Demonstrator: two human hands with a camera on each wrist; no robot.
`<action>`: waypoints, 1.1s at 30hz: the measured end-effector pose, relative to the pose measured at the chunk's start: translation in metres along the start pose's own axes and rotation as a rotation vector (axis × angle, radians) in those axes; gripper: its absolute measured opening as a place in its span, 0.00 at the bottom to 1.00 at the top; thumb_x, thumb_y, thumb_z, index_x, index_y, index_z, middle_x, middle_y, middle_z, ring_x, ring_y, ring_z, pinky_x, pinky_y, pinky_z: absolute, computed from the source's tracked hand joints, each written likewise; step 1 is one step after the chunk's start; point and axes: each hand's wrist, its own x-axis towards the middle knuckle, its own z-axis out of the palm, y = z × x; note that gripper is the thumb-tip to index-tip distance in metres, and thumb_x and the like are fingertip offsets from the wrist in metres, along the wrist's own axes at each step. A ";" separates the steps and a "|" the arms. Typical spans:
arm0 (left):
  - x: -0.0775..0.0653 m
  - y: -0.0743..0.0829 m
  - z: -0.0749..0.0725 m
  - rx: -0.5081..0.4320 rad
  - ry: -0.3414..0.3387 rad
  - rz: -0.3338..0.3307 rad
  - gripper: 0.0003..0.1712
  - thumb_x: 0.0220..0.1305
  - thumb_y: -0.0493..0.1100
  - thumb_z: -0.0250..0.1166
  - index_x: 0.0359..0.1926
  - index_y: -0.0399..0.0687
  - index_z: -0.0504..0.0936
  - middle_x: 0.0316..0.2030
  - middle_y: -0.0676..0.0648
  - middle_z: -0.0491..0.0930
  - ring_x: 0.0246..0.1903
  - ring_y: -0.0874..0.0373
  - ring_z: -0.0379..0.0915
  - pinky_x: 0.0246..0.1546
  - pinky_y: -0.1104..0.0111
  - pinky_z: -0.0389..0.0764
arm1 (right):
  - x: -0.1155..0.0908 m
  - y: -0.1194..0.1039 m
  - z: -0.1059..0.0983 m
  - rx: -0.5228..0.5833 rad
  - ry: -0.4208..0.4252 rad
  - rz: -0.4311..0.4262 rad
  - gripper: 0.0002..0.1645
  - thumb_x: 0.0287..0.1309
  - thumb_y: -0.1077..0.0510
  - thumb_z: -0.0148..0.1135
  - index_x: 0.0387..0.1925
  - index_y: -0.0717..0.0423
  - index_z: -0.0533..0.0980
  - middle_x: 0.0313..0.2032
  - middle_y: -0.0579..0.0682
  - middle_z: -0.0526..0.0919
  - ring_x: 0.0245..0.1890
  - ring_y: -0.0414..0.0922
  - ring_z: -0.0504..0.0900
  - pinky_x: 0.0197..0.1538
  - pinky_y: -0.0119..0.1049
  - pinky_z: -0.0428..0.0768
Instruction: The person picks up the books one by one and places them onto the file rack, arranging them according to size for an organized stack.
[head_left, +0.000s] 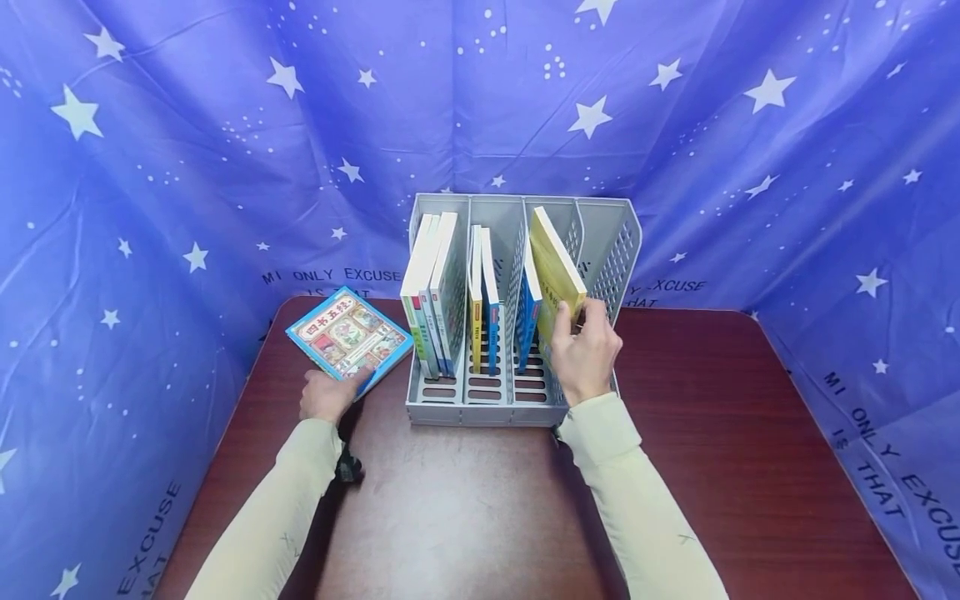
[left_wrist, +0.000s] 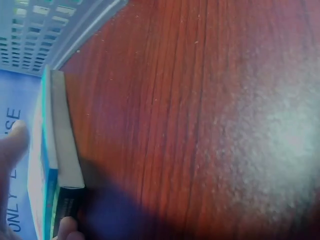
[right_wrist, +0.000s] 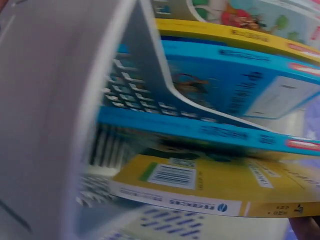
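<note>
My right hand [head_left: 587, 354] pinches a yellow book [head_left: 553, 271] by its near edge, thumb on the cover. The book leans to the right in the third compartment of a grey desktop file rack [head_left: 487, 415], beside a thin blue book [head_left: 529, 308]. In the right wrist view its back cover with a barcode [right_wrist: 172, 176] faces the camera. On the left, my left hand [head_left: 327, 395] grips the near corner of a blue-bordered picture book [head_left: 375, 343]. The left wrist view shows a thicker book with a black spine [left_wrist: 69, 202] directly under it, a fingertip at that spine.
Three books [head_left: 431, 292] stand in the rack's leftmost compartment. The second holds a yellow-spined book [head_left: 476, 321] and a blue-spined one [head_left: 492, 333]. Brown wooden tabletop [head_left: 457, 508] extends around the rack. Blue star-patterned curtains [head_left: 465, 100] enclose the table at the back and sides.
</note>
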 end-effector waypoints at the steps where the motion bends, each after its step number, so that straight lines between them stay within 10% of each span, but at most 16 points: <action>1: 0.001 0.000 0.001 0.012 0.005 -0.003 0.60 0.46 0.72 0.66 0.61 0.27 0.55 0.52 0.25 0.68 0.52 0.32 0.67 0.53 0.44 0.70 | -0.003 0.002 0.004 0.003 0.004 0.007 0.10 0.56 0.61 0.63 0.32 0.66 0.74 0.24 0.61 0.82 0.23 0.58 0.81 0.27 0.51 0.78; 19: 0.002 -0.001 -0.010 -0.003 -0.014 -0.023 0.45 0.53 0.60 0.68 0.56 0.28 0.63 0.47 0.30 0.71 0.48 0.37 0.68 0.54 0.48 0.70 | -0.039 0.025 0.035 -0.024 -0.046 0.067 0.10 0.60 0.58 0.62 0.32 0.63 0.73 0.21 0.58 0.77 0.22 0.59 0.78 0.25 0.54 0.72; 25: 0.002 -0.010 -0.016 -0.057 0.012 0.012 0.29 0.56 0.55 0.67 0.40 0.32 0.72 0.35 0.36 0.73 0.37 0.43 0.69 0.39 0.55 0.74 | -0.044 0.020 0.036 -0.028 -0.114 0.068 0.11 0.62 0.57 0.59 0.32 0.62 0.72 0.24 0.57 0.78 0.24 0.58 0.79 0.26 0.52 0.74; 33: 0.000 -0.025 -0.016 -0.530 -0.064 -0.022 0.16 0.64 0.33 0.58 0.48 0.25 0.69 0.42 0.36 0.73 0.27 0.61 0.77 0.32 0.67 0.84 | -0.047 0.022 0.038 -0.045 -0.143 0.068 0.11 0.63 0.57 0.59 0.32 0.62 0.72 0.25 0.58 0.77 0.25 0.59 0.79 0.28 0.53 0.75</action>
